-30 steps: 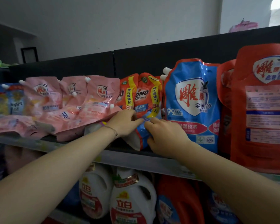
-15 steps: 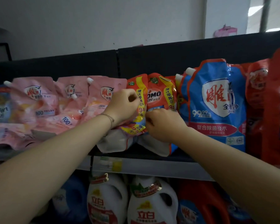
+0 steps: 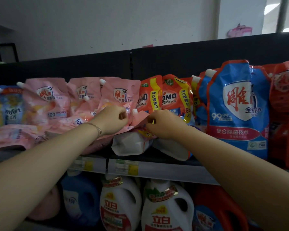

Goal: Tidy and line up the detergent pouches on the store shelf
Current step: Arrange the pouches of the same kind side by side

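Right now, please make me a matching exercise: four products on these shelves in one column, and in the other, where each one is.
Things:
1 pink pouches
2 OMO pouches
3 blue pouch
4 white bottles

Places:
A under the pouch shelf
B right of the OMO ones
C left of the OMO ones
D between pink and blue

Pairs: 1-C, 2-D, 3-B, 4-A

Reaching up with both forearms, left hand and right hand close together, fingers curled, pinching.
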A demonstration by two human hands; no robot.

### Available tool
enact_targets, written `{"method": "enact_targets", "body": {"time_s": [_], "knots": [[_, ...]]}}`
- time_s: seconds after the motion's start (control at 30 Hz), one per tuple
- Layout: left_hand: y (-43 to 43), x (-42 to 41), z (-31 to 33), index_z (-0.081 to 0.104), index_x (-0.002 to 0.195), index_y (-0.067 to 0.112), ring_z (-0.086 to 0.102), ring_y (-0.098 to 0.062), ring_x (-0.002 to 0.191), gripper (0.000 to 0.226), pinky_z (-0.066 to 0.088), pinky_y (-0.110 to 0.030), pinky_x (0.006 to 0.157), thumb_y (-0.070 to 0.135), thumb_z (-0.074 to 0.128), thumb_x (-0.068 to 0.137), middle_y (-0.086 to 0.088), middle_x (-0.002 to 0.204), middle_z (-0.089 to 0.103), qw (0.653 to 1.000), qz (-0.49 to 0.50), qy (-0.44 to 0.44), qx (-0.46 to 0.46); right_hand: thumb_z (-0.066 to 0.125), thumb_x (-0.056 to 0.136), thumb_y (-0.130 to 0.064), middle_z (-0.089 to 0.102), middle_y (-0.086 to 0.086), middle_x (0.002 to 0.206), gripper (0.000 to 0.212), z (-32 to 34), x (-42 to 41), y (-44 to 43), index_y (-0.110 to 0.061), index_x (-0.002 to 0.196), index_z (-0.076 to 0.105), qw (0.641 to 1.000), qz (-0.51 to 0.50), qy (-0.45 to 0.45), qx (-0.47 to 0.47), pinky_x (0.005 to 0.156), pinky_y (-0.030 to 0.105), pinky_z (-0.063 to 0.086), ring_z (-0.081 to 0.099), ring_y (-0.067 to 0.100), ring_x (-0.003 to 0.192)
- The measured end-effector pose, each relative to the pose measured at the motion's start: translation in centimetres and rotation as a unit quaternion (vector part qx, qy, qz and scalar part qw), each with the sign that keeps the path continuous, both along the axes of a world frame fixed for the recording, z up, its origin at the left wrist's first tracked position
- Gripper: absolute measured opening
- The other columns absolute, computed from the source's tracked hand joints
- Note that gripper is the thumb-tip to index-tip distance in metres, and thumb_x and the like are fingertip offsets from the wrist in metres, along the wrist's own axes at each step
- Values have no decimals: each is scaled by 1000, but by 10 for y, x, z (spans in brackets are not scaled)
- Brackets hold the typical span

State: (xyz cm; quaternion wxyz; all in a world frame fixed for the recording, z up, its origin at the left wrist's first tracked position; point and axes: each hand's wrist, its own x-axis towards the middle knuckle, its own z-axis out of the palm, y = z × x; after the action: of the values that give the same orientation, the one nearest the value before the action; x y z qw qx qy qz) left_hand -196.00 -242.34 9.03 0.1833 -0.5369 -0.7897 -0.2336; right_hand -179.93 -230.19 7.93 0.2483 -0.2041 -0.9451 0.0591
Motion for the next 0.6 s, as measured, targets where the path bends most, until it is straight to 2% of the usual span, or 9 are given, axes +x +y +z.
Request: {"method": "enact_targets", "body": {"time_s": [0.13,0.23,0.33,0.47,0.53,0.6], "knots": [[-4,-14,-8,62,78,17,54,-19,83,11,40,-27,71,22,57,87,-2,87,61,999,31,-1,-41,51,89,-32,65,5,95,29,2,-3,0,-15,106,68,999,17,4,-41,75,37,55,62,24,84],[-9,-21,-12,63,85,17,55,-21,87,12,43,-27,74,26,57,90,-4,93,60,996,53,-19,-64,53,90,-31,65,5,95,28,3,-1,3,-15,106,69,997,42,1,-70,74,34,55,61,20,84],[-16,-25,-14,61,86,18,58,-23,86,13,48,-33,80,29,58,91,-3,90,60,995,68,-39,-63,55,89,-32,66,4,97,28,4,0,6,-15,106,69,994,61,5,-90,77,37,56,62,20,86],[-22,-20,-18,62,93,16,58,-21,86,12,44,-29,75,26,55,93,-2,92,61,993,88,-51,-58,55,89,-30,63,3,89,23,3,2,8,-13,99,67,994,75,0,-78,72,33,54,61,20,83],[-23,-18,-20,62,95,15,58,-22,88,13,44,-30,75,25,55,93,-4,95,62,994,89,-46,-52,57,88,-33,63,3,89,22,1,2,10,-15,95,65,994,79,-5,-79,75,37,55,61,21,84],[-26,-19,-25,61,100,18,56,-21,93,15,45,-32,80,30,53,93,-3,103,58,994,88,-42,-46,61,84,-44,65,2,91,33,-1,0,13,-15,97,67,992,89,-10,-92,78,39,56,63,19,85]]}}
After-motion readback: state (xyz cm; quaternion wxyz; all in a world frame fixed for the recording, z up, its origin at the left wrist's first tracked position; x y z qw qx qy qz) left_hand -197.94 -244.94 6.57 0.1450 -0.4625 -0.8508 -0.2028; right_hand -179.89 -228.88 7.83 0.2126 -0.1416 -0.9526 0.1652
